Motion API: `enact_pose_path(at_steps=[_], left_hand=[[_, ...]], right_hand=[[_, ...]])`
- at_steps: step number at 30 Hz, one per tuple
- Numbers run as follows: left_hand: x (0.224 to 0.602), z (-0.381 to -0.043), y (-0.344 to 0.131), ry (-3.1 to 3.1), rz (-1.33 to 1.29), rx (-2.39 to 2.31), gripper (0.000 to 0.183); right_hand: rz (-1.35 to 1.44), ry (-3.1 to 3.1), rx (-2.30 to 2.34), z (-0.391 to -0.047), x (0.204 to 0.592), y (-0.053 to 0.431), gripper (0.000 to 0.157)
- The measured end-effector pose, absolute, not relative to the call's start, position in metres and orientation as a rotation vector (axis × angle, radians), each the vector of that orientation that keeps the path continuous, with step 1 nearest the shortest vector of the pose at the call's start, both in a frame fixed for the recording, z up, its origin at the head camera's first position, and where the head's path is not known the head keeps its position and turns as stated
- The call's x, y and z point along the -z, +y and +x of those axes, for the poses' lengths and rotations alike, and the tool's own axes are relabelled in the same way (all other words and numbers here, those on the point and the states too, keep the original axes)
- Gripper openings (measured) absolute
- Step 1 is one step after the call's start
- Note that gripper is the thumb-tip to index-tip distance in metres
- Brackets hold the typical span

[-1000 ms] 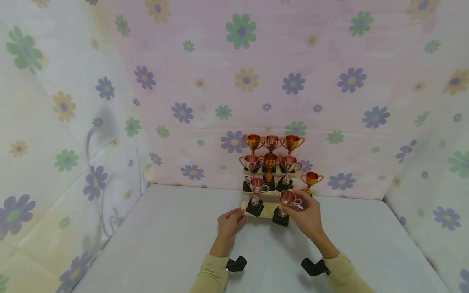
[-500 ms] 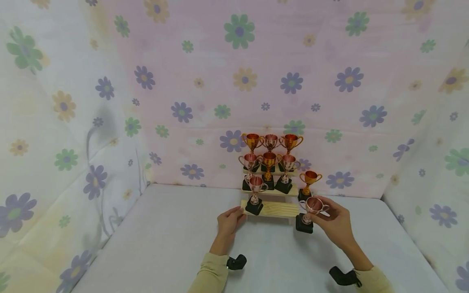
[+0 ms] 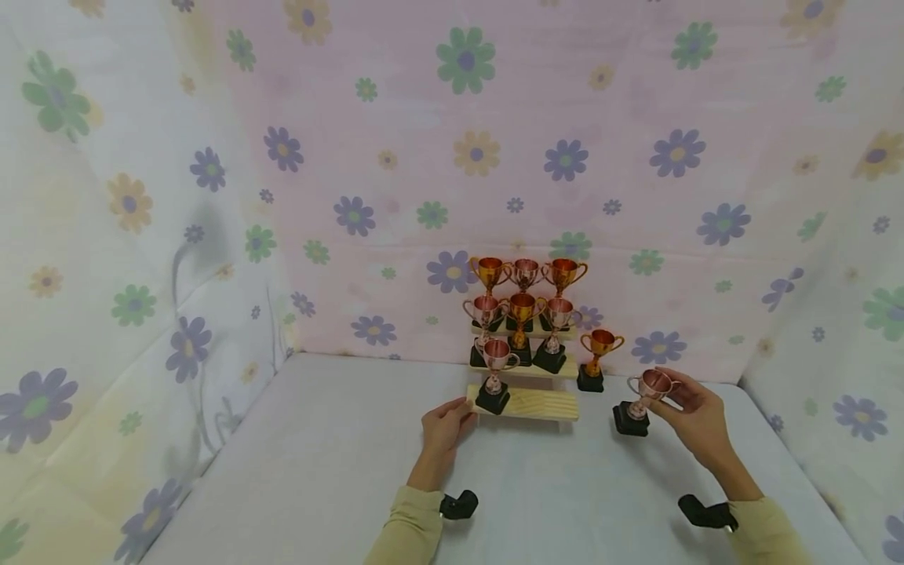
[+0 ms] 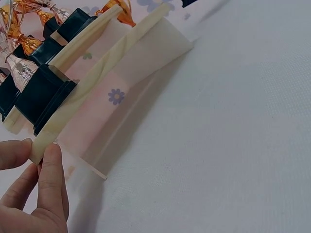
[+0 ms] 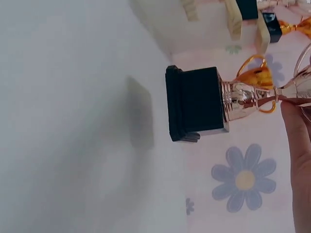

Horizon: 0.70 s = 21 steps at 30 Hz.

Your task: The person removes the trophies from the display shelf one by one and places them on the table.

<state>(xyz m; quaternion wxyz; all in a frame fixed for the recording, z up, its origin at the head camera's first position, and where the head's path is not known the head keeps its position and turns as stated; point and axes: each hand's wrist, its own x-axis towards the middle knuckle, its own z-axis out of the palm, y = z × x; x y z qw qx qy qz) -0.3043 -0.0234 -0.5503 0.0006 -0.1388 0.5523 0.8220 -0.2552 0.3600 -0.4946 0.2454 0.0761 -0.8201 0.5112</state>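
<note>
My right hand (image 3: 695, 416) pinches a rose-gold trophy cup (image 3: 639, 402) with a black base, holding it tilted to the right of the stand. In the right wrist view, the black base (image 5: 197, 103) hangs above the white surface, its shadow apart from it. My left hand (image 3: 446, 430) pinches the left end of the lowest wooden step (image 3: 544, 404) between thumb and fingers; the left wrist view shows those fingers (image 4: 51, 179) at the plank's end. One rose-gold trophy (image 3: 494, 377) stands on that step's left part. Several gold and rose-gold trophies fill the two upper steps.
A gold trophy (image 3: 596, 361) stands upright on the white table (image 3: 339, 471), just right of the stand. Behind rises a flower-printed cloth backdrop (image 3: 395, 118), with side cloths left and right. Clear-looking side panels (image 4: 150, 58) hold up the steps.
My right hand has carried the rose-gold trophy from the lowest step's right end out to the right, past the gold one. The left hand stays on the step.
</note>
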Motion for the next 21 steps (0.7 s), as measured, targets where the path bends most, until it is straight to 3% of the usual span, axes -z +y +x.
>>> enact_pose_path(at_steps=[7,21], left_hand=[[0.552,-0.306,-0.024,1.728,-0.419,-2.584,0.034],[0.550,-0.303,-0.024,1.751,-0.428,-2.561,0.036]], right_hand=[[0.243,-2.376,-1.323,-0.283,0.494,0.377,0.055],[0.072,-2.578,-1.400,-0.334,0.483,0.391,0.068]])
